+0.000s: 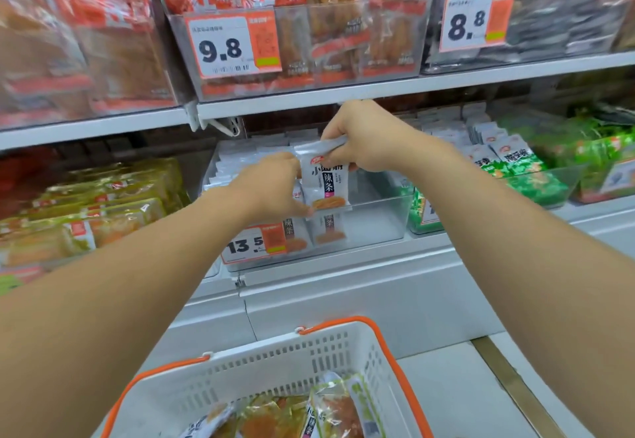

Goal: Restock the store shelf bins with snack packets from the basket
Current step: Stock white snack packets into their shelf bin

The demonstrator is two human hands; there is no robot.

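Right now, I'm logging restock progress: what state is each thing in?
White packet: upright, held above the clear bin.
Clear bin: partly filled, front right empty.
Left hand: holding the packet's lower edge.
Right hand: pinching its top.
Basket: packets still inside, handles down.

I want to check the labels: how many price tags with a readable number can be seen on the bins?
3. The 9.8 tag is on the upper middle bin, the 8.8 tag on the upper right bin, the 13.5 tag on the lower middle bin. Others at right are partly hidden.
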